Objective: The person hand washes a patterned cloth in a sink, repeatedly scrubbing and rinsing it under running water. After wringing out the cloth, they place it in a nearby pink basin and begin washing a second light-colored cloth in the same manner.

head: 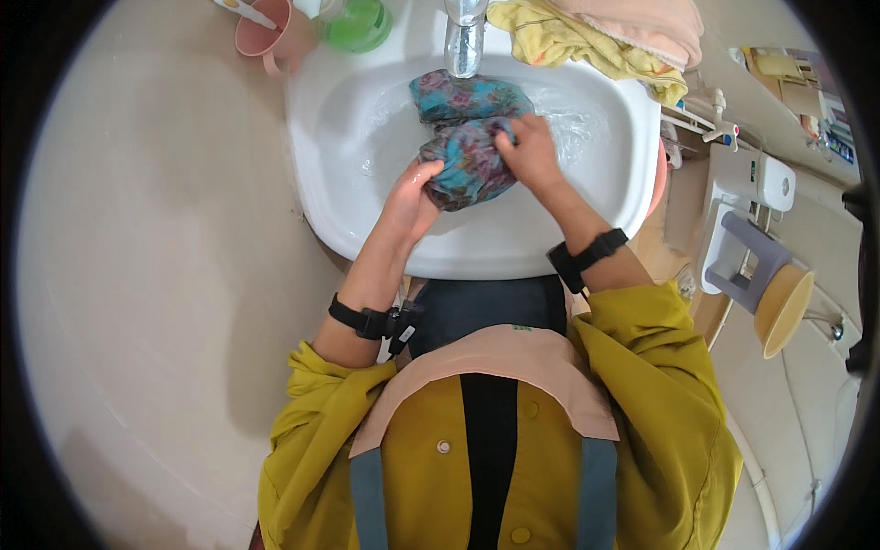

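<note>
A wet, floral-patterned blue and purple cloth (471,161) is bunched up in the white washbasin (330,199). My left hand (414,196) grips its lower left side, with the thumb on top and the other fingers hidden beneath. On the right, my right hand (529,151) pinches the fabric between thumb and fingers. The far end of the cloth lies under the chrome faucet (465,48). Rippling water surrounds it in the basin.
A pink mug (265,34) holding a white-handled item and a bottle of green liquid (357,26) stand at the back left. Yellow and pink towels (591,41) lie at the back right. Beyond the basin are a toilet (729,185), a grey stool (753,254) and a yellow basin (784,309).
</note>
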The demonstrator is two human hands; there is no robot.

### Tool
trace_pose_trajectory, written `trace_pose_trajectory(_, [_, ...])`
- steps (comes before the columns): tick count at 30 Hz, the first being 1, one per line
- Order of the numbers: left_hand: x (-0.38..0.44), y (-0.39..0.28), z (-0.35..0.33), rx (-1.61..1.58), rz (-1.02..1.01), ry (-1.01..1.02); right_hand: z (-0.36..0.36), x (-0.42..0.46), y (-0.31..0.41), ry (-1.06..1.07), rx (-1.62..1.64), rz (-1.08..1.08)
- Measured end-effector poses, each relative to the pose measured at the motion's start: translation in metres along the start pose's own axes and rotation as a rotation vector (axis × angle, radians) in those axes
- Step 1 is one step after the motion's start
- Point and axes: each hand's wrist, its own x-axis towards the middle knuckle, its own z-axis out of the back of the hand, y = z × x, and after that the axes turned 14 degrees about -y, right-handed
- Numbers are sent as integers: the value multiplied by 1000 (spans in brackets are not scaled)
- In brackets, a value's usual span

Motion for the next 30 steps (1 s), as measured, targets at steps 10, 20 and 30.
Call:
trace_pose_trajectory(10, [14, 40, 31, 1741, -995, -219, 32, -23, -17, 168, -172, -195])
trace_pose_trajectory(20, [78, 52, 45, 1784, -837, -307, -17, 8, -23, 483, -530, 74])
trace_pose_trajectory(30, [26, 20, -10, -19, 221, -300, -18, -20, 50, 236, 493, -577])
